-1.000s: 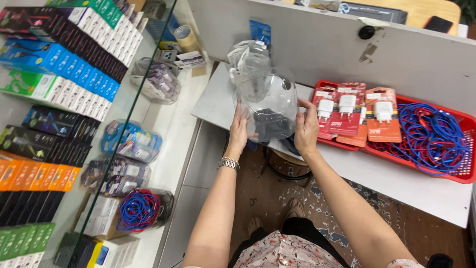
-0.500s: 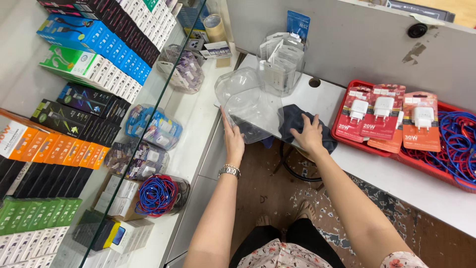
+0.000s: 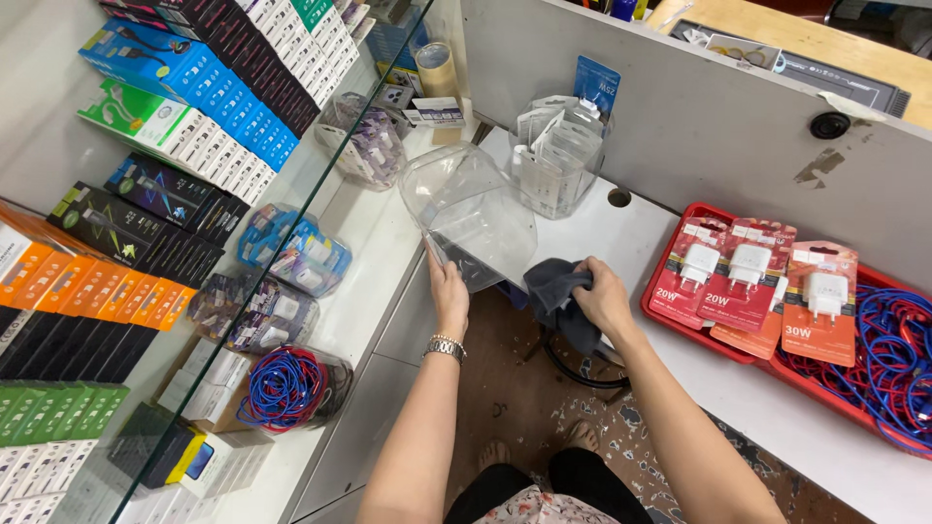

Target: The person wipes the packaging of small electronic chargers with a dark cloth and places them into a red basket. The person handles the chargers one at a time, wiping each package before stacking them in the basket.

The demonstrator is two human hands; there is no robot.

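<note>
White tabletop at a shop counter. Left hand gripped the tilted empty clear jar by its rim, steadying it. Right hand, at three o'clock, closed around a dark cloth, presumably for wiping. Red tray farther right.

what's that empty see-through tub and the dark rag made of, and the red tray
The empty tub at the left hand looks like clear, glossy rigid plastic: the counter shows through it and its edges catch glare. The dark rag in the right hand looks like soft matte cloth, since it bunches into folds. The red tray seems to be smooth moulded plastic.
</note>
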